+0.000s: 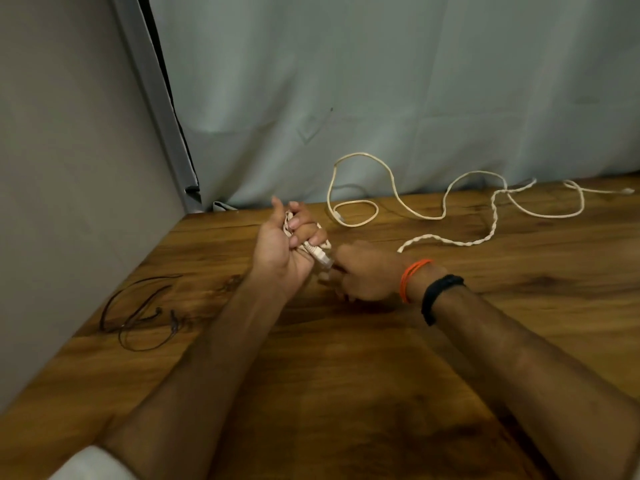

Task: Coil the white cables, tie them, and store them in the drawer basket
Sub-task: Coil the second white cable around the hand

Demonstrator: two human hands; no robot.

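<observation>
On wood table [346,393], L hand [282,251] grips bunched white cable [313,249] w/ plug.

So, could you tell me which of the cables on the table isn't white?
The thin black cable lying loosely looped near the table's left edge; the others, including the coil held in the left hand, are white.
</observation>
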